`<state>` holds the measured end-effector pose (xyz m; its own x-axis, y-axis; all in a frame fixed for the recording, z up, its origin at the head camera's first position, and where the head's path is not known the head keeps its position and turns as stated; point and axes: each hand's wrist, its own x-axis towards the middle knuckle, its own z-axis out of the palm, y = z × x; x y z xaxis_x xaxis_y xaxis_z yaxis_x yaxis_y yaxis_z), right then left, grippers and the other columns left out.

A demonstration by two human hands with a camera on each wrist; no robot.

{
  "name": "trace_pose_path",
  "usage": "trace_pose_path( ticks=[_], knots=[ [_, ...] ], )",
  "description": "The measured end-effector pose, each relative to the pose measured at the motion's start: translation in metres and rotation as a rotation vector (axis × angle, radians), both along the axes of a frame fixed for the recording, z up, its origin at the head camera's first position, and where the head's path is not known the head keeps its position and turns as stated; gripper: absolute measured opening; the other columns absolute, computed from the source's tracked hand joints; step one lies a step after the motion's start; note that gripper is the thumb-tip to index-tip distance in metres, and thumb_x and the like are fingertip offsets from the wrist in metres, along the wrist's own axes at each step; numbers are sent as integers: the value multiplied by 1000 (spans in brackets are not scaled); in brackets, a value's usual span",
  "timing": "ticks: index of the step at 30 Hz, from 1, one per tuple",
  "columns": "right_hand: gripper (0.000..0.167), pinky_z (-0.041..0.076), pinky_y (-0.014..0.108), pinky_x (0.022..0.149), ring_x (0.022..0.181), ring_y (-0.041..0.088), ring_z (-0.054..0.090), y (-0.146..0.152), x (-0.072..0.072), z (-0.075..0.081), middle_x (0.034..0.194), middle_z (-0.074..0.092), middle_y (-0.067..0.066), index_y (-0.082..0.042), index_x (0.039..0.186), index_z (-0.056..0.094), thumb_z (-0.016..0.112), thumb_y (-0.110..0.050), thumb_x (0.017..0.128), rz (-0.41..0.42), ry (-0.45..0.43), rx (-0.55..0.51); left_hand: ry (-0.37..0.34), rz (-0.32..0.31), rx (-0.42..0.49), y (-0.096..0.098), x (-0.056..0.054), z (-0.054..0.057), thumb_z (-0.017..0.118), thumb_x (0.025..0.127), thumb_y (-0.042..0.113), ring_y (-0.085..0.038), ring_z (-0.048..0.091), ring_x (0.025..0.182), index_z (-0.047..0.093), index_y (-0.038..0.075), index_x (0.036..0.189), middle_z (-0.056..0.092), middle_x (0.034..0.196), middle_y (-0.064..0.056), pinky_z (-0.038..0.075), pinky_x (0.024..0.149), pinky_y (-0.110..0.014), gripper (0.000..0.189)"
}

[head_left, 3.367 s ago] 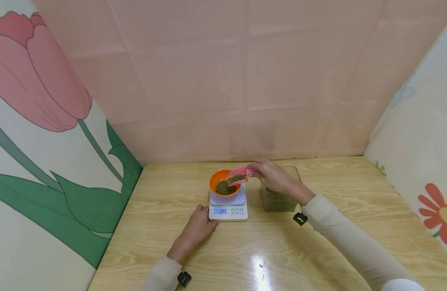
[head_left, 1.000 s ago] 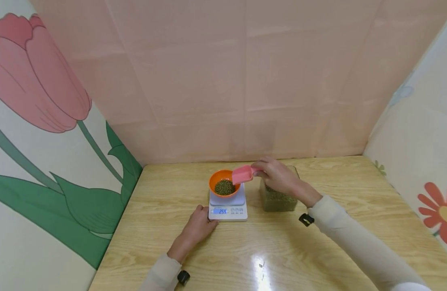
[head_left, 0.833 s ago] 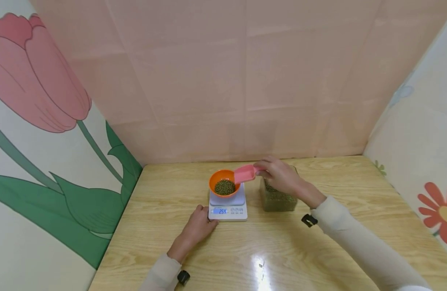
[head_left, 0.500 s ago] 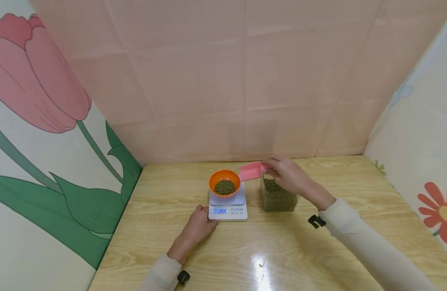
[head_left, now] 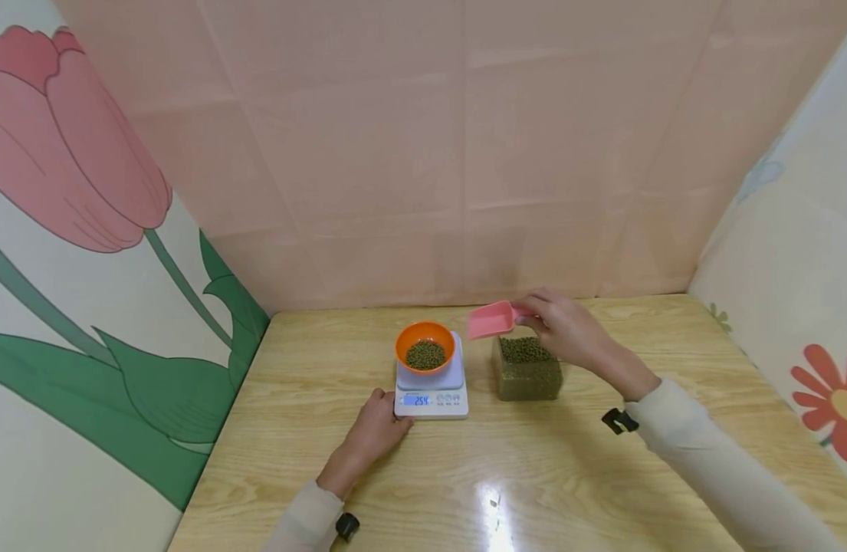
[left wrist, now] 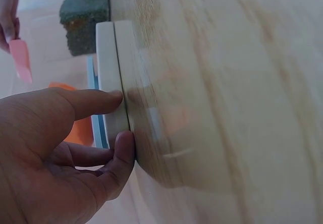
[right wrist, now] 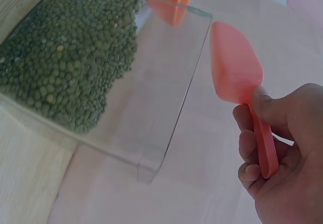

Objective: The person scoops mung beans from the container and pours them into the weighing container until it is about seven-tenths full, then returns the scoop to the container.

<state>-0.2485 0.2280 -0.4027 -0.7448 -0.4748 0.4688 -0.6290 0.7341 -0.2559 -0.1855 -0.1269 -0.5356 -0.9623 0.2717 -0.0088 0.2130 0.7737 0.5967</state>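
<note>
My right hand (head_left: 564, 326) grips the handle of a pink scoop (head_left: 492, 319), its bowl bare of beans in the head view. The scoop is up above the back of a clear square container (head_left: 530, 381) of mung beans (right wrist: 65, 47). Left of that stands a white kitchen scale (head_left: 447, 406) with a lit display that seems to read 254. An orange bowl (head_left: 405, 337) with mung beans in its bottom sits on the scale's platform. My left hand (head_left: 378, 425) holds the scale's front left corner, thumb on the front edge and fingertips at the side (left wrist: 123, 143).
The scale and container stand on a wood-grain table (head_left: 292, 360), with a gap between them. A pink cloth backdrop (head_left: 368, 192) rises behind the table's far edge. Flower-patterned panels (head_left: 44, 307) stand at both sides.
Beans in the scoop have gone into the bowl, and the display fell from about 299 to 254 or was misread earlier. The scoop moved right, from the bowl to over the container. The left hand stayed.
</note>
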Motion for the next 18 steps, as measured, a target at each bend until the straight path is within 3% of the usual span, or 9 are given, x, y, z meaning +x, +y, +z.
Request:
trace_pose_path(
  ticks=[18],
  knots=[
    [22, 59, 54, 89, 106, 36, 69, 28, 7, 8, 113, 75, 17, 2, 117, 74, 77, -1, 95, -4, 56, 26, 23, -7, -16, 0, 0, 1, 78, 96, 15, -21, 54, 96, 73, 5, 132, 72, 106, -10, 52, 80, -36, 38]
  ],
)
